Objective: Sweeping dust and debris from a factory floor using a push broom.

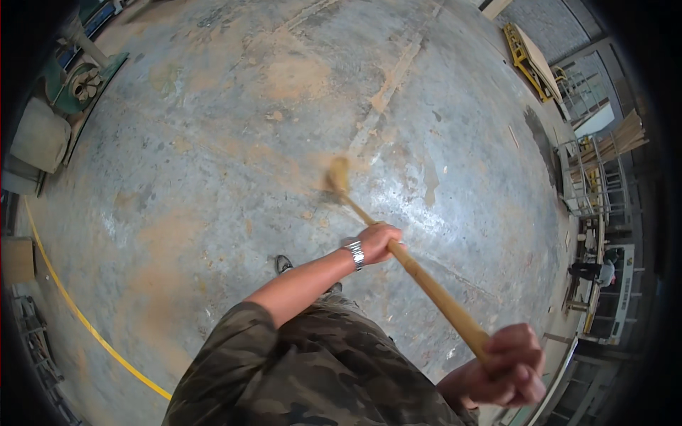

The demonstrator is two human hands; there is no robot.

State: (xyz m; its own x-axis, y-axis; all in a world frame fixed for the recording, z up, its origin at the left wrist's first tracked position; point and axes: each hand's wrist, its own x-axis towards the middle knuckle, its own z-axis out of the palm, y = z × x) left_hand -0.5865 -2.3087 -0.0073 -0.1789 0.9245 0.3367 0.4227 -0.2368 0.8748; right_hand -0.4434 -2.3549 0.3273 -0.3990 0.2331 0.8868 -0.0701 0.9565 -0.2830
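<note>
A broom with a long pale wooden handle runs slantwise across the view. My left hand, with a silver wristwatch on its wrist, is closed round the lower part of that handle. Near its upper end, at the lower right, my right hand wraps round the handle. The broom's yellowish head is down at the concrete floor ahead of me, smeared by motion. Brownish dust lies in patches on the floor. One dark shoe shows below my left forearm.
A yellow line curves along the floor at the left. Green machinery stands at the upper left. To the right are a yellow-framed cart, metal racks with wooden strips, and another person in the distance.
</note>
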